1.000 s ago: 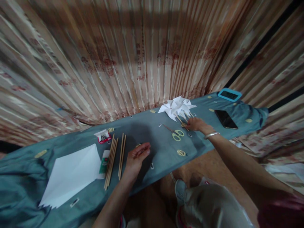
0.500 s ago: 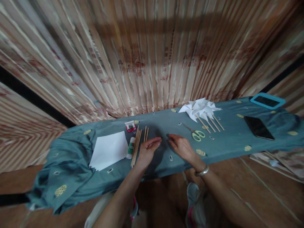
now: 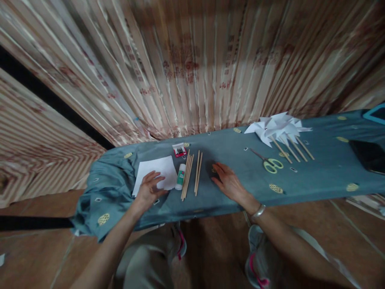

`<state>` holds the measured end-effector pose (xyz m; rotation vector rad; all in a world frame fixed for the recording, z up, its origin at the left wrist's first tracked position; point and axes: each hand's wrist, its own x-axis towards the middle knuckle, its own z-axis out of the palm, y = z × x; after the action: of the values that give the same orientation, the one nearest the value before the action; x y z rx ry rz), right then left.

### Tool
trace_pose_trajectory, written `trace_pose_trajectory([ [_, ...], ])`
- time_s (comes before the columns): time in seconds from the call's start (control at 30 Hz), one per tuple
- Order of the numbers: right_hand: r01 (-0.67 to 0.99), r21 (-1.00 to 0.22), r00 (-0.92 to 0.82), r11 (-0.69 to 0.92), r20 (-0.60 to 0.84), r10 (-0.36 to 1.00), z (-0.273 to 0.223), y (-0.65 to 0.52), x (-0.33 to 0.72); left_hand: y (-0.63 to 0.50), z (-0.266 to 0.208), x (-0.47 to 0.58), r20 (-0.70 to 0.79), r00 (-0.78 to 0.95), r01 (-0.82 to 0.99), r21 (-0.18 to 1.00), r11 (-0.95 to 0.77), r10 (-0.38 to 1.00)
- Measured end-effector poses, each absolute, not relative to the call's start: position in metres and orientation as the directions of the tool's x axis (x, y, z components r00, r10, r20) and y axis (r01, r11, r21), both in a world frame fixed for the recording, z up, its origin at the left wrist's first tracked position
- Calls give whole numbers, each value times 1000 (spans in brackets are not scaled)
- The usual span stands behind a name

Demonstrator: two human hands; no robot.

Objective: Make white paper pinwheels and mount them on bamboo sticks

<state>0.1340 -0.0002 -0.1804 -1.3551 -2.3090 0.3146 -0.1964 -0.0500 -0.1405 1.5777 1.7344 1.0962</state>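
- While the left hand (image 3: 146, 192) spreads open, apparently empty, white paper (image 3: 162, 163) lies beneath it.
- Right hand (image 3: 228, 184): half-curled, nothing visibly held.
- A left-thumb nudge might roll the neighbouring glue stick (image 3: 180, 177).

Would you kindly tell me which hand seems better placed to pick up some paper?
Probably the left hand: it is right at the paper, fingers spread, while the right hand is farther away, beyond the glue and sticks.
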Motion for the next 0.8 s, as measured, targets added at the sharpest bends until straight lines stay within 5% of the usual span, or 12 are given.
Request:
trace_pose_trajectory([
  [0.13, 766, -401, -425, 503, 272, 864, -182, 0, 133, -51, -156, -199, 156, -71, 669, 740, -69, 985],
  [0.6, 805, -337, -425, 489, 249, 870, -176, -3, 129, -56, -157, -200, 163, 25, 756, 643, -125, 986],
  [0.8, 817, -315, -424, 483, 240, 874, -174, -3, 127, -65, -147, -188, 149, -85, 655, 754, -58, 985],
])
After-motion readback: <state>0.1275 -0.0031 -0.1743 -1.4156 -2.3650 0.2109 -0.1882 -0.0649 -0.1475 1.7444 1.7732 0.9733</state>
